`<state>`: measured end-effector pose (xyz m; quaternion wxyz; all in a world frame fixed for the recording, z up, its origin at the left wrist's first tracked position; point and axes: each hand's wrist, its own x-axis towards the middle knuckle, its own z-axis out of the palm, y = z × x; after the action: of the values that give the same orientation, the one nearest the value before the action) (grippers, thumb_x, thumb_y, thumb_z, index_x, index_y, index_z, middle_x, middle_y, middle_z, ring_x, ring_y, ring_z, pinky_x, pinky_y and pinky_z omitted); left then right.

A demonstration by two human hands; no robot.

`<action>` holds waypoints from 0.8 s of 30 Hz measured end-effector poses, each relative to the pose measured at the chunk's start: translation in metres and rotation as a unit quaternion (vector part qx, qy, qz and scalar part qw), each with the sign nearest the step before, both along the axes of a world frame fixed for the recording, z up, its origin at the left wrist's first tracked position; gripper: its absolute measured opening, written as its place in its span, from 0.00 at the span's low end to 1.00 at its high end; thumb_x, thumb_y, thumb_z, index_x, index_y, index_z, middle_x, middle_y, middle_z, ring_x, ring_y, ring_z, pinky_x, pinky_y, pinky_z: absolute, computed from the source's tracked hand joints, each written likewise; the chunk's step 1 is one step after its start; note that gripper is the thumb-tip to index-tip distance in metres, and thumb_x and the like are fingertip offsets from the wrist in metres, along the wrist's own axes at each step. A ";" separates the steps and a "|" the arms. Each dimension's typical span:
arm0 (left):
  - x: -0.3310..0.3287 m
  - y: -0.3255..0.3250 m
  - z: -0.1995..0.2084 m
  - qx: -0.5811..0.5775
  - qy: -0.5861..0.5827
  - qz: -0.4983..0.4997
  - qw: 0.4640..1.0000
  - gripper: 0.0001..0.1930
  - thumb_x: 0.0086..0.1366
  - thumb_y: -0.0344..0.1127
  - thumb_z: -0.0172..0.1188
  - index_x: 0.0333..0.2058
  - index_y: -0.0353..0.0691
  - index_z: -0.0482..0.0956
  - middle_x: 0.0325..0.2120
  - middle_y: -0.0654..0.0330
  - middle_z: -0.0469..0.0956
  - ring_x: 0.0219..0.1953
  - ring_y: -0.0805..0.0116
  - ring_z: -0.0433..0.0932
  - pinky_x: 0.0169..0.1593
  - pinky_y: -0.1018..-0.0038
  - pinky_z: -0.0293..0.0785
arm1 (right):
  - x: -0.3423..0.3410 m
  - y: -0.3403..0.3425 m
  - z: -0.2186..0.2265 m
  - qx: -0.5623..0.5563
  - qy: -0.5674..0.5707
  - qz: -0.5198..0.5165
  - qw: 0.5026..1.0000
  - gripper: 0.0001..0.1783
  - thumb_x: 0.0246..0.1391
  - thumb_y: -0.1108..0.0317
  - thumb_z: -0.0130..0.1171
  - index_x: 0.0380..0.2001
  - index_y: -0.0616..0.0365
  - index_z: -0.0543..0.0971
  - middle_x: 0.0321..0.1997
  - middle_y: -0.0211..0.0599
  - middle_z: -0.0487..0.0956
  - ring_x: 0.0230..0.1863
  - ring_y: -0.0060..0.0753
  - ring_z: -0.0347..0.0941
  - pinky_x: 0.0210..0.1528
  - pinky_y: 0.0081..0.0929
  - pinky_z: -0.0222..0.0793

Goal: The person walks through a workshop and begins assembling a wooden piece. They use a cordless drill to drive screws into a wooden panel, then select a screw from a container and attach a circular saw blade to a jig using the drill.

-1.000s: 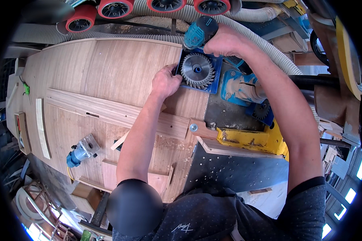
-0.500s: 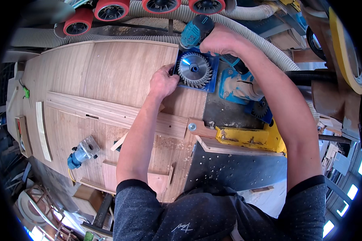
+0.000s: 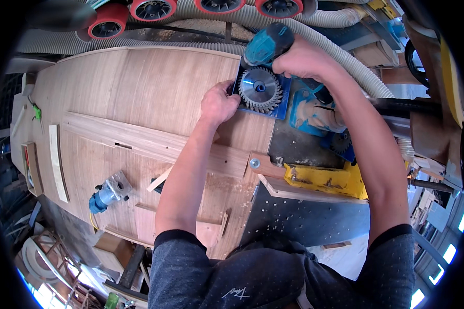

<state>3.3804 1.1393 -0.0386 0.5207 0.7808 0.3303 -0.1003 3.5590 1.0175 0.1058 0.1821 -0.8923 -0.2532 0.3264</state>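
Note:
My right hand [image 3: 305, 61] is wrapped around the handle of a teal cordless drill [image 3: 268, 45]. The drill lies over the top edge of a blue square plate or case [image 3: 279, 109], on which a round toothed saw blade [image 3: 259, 91] rests. My left hand [image 3: 220, 102] grips the left edge of this blue square, its fingers partly hidden behind it. The square sits at the right end of a wooden tabletop [image 3: 139, 77]. Just to its right stands a teal machine part [image 3: 305, 116] with a dusty fitting.
A long wooden strip [image 3: 154, 139] crosses the tabletop. Nearer me lie a blue trim router [image 3: 111, 191] and a pinkish board [image 3: 144, 222]. A yellow metal bracket [image 3: 314, 180] stands at the right. Ribbed hoses [image 3: 340, 49] and red-rimmed wheels [image 3: 219, 4] line the far side.
The whole view has shifted slightly, so everything sits a little more to the right. Both hands keep their hold, the left on the blue square and the right on the drill.

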 end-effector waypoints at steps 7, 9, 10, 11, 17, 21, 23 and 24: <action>0.000 0.002 -0.021 0.031 -0.017 0.010 0.999 0.28 0.57 0.40 0.62 0.59 0.48 0.81 0.44 0.51 0.86 0.51 0.53 0.84 0.58 0.61 0.77 | 0.001 -0.009 0.003 0.072 -0.002 -0.025 0.997 0.07 0.37 0.69 0.64 0.18 0.61 0.77 0.18 0.31 0.76 0.19 0.25 0.70 0.23 0.27 0.65; 0.002 0.000 -0.020 0.009 -0.017 0.015 1.000 0.28 0.57 0.40 0.62 0.59 0.48 0.81 0.45 0.51 0.86 0.51 0.53 0.83 0.58 0.61 0.77 | 0.001 -0.010 0.004 0.062 0.005 -0.029 0.998 0.07 0.36 0.69 0.64 0.18 0.61 0.78 0.18 0.32 0.77 0.20 0.25 0.70 0.24 0.27 0.66; 0.003 -0.001 -0.018 -0.002 -0.016 0.017 1.000 0.28 0.58 0.40 0.62 0.59 0.47 0.81 0.46 0.51 0.86 0.51 0.53 0.83 0.58 0.61 0.77 | 0.000 -0.010 0.005 0.063 0.007 -0.032 0.997 0.07 0.36 0.69 0.64 0.18 0.61 0.78 0.19 0.32 0.77 0.20 0.25 0.71 0.24 0.27 0.66; 0.003 -0.002 -0.016 0.004 -0.013 0.018 1.000 0.28 0.57 0.40 0.61 0.59 0.47 0.81 0.46 0.51 0.86 0.51 0.53 0.83 0.58 0.61 0.77 | -0.001 -0.011 0.006 0.064 0.009 -0.035 0.997 0.07 0.36 0.69 0.64 0.18 0.61 0.78 0.19 0.32 0.77 0.21 0.25 0.71 0.24 0.27 0.67; 0.000 0.002 -0.023 0.023 -0.014 0.019 0.999 0.29 0.57 0.40 0.61 0.59 0.47 0.81 0.45 0.51 0.86 0.51 0.53 0.84 0.58 0.62 0.77 | -0.005 -0.009 0.000 0.073 0.035 -0.033 0.996 0.07 0.36 0.70 0.64 0.19 0.63 0.78 0.20 0.34 0.78 0.22 0.26 0.73 0.25 0.27 0.68; 0.001 0.000 -0.022 0.018 -0.017 0.020 0.999 0.28 0.57 0.40 0.61 0.59 0.47 0.81 0.44 0.51 0.86 0.50 0.54 0.84 0.58 0.62 0.77 | -0.006 -0.008 -0.008 0.091 0.051 -0.042 0.994 0.06 0.36 0.71 0.63 0.20 0.63 0.78 0.20 0.34 0.78 0.22 0.26 0.73 0.25 0.28 0.68; 0.003 -0.001 -0.023 0.019 -0.018 0.017 1.000 0.28 0.57 0.40 0.61 0.59 0.48 0.81 0.44 0.51 0.86 0.50 0.54 0.84 0.57 0.62 0.77 | -0.003 -0.011 -0.014 0.081 0.055 -0.049 0.994 0.06 0.37 0.71 0.63 0.20 0.63 0.79 0.20 0.34 0.78 0.22 0.26 0.73 0.25 0.28 0.68; 0.003 -0.001 -0.021 0.021 -0.015 0.016 1.000 0.28 0.57 0.40 0.61 0.59 0.48 0.81 0.44 0.51 0.86 0.50 0.54 0.84 0.57 0.62 0.77 | -0.003 -0.011 -0.016 0.076 0.059 -0.051 0.994 0.07 0.37 0.71 0.63 0.20 0.63 0.79 0.20 0.34 0.78 0.22 0.26 0.73 0.25 0.28 0.68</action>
<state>3.3833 1.1380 -0.0599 0.5107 0.7877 0.3368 -0.0727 3.5565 1.0069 0.0901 0.2804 -0.8668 -0.2204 0.3485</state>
